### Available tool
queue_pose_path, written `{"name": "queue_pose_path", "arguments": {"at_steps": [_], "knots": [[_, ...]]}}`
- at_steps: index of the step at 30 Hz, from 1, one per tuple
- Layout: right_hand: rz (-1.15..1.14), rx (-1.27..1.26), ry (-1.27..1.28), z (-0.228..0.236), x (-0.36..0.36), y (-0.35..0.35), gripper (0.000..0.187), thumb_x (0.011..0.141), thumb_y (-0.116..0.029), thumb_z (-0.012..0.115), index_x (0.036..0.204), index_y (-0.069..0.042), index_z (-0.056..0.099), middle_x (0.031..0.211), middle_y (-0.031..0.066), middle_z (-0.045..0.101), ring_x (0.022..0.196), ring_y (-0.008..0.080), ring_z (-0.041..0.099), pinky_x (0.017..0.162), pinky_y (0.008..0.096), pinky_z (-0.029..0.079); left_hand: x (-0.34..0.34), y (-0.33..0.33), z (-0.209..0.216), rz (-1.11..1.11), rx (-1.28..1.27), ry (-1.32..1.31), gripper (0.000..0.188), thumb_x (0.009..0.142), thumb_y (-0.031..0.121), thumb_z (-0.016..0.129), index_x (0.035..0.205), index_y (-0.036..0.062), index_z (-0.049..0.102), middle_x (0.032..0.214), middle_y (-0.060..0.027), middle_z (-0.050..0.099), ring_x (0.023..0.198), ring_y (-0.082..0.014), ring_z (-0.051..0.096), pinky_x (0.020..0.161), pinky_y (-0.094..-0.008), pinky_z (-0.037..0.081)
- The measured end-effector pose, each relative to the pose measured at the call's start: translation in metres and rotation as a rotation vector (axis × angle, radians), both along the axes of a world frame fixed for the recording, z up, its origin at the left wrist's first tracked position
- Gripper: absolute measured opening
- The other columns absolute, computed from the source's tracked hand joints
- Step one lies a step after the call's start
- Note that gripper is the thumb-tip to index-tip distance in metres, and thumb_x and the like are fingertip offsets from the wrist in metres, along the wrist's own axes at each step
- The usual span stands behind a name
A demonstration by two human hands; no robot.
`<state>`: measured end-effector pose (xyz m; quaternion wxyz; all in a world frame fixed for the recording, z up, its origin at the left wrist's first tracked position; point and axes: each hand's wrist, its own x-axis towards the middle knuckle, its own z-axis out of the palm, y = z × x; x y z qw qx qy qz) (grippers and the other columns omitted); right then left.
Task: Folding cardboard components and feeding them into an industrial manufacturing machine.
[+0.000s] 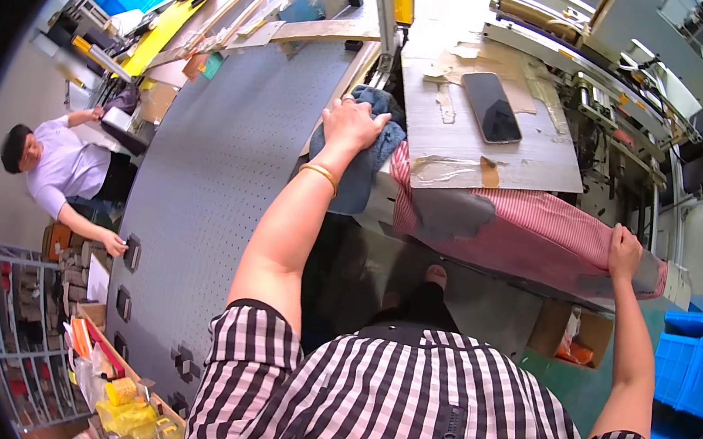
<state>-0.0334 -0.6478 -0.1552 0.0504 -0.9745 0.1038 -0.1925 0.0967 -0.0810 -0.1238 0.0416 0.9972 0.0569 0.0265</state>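
My left hand [354,123] rests on a bunched blue-grey towel [389,141], thumb and fingers spread over it. The towel hangs down at the corner between the perforated grey table and the machine. My right hand [625,253] is curled over the edge of a red-and-white striped cloth [534,233] with grey patches. This cloth covers the front of the machine. On the taped grey board [542,168] above it lies a dark smartphone [492,107], touched by neither hand.
The perforated grey table [229,143] fills the left side, with black clips along its edge. A co-worker [69,159] reaches toward it from the far left. Machine rails [565,48] run at the back right. Blue crates [697,372] and a cardboard box [570,334] stand at right.
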Motion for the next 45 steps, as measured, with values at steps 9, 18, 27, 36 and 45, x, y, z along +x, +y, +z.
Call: {"name": "queue_pose_path", "arguments": {"at_steps": [9, 18, 27, 36, 45], "knots": [[0.019, -0.011, -0.052, -0.004, 0.006, -0.001, 0.037, 0.096, -0.033, 0.048, 0.076, -0.005, 0.063, 0.077, 0.0175, 0.065, 0.081, 0.0374, 0.061, 0.078, 0.0507, 0.044, 0.02, 0.004, -0.013, -0.106, 0.085, -0.073, 0.044, 0.089, 0.053, 0.057, 0.098, 0.0133, 0.075, 0.112, -0.0124, 0.067, 0.106, -0.0295, 0.064, 0.088, -0.0489, 0.05], [0.015, 0.009, -0.067, -0.007, 0.006, -0.002, 0.039, 0.095, -0.035, 0.049, 0.076, -0.005, 0.065, 0.077, 0.0183, 0.065, 0.081, 0.0376, 0.062, 0.078, 0.0503, 0.045, -0.02, 0.018, -0.031, -0.408, 0.031, -0.293, 0.042, 0.098, 0.04, 0.046, 0.129, 0.0152, 0.056, 0.122, -0.0195, 0.059, 0.116, -0.0398, 0.054, 0.103, -0.0558, 0.037], [-0.022, 0.026, -0.024, -0.009, 0.007, -0.007, 0.041, 0.096, -0.039, 0.048, 0.079, -0.006, 0.066, 0.081, 0.0201, 0.066, 0.085, 0.0392, 0.062, 0.082, 0.0488, 0.045, -0.076, 0.015, -0.034, -0.431, 0.076, -0.216, 0.06, 0.1, 0.039, 0.04, 0.152, 0.0116, 0.029, 0.159, -0.0177, 0.02, 0.148, -0.0344, 0.017, 0.119, -0.0505, 0.013], [-0.018, 0.037, -0.041, -0.011, 0.009, -0.009, 0.043, 0.097, -0.038, 0.047, 0.077, -0.004, 0.064, 0.079, 0.0216, 0.064, 0.082, 0.0407, 0.061, 0.076, 0.0508, 0.046, -0.142, 0.016, -0.035, -0.515, -0.151, -0.325, 0.078, 0.089, 0.04, 0.064, 0.146, -0.0032, 0.033, 0.155, -0.0212, 0.027, 0.147, -0.0342, 0.021, 0.119, -0.0433, 0.018], [-0.018, 0.066, -0.047, -0.009, 0.008, -0.006, 0.042, 0.096, -0.039, 0.049, 0.082, -0.004, 0.067, 0.082, 0.0222, 0.066, 0.081, 0.0417, 0.063, 0.075, 0.0504, 0.047, -0.117, 0.049, -0.014, -0.255, -0.537, -0.58, 0.027, 0.088, 0.022, 0.065, 0.112, 0.0084, 0.068, 0.106, -0.0151, 0.063, 0.103, -0.0323, 0.058, 0.088, -0.0429, 0.046]]}}
